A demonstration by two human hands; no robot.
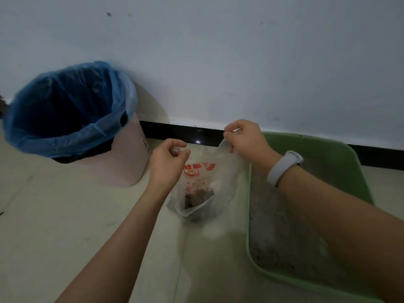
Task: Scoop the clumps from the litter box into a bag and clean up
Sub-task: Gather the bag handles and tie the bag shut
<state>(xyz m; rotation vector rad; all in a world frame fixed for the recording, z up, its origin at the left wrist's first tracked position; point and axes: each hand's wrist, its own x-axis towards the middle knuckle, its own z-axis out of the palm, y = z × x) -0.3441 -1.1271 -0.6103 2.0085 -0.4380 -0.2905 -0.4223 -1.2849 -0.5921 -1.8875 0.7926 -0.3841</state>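
Bare forearms; a white wristband (284, 167) circles the right wrist.

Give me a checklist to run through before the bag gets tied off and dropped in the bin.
1. Clumps settled at the bottom of the plastic bag: ok.
2. Right hand pinching a bag handle: ok.
3. Left hand gripping the other handle: cannot tell; its fingers are closed at the bag's top edge.
4. Bag free of holes or leaks: cannot tell.
5. Trash bin lined with the blue liner, mouth open: ok.
6. Litter box clear of remaining clumps: cannot tell; the right arm covers much of it.
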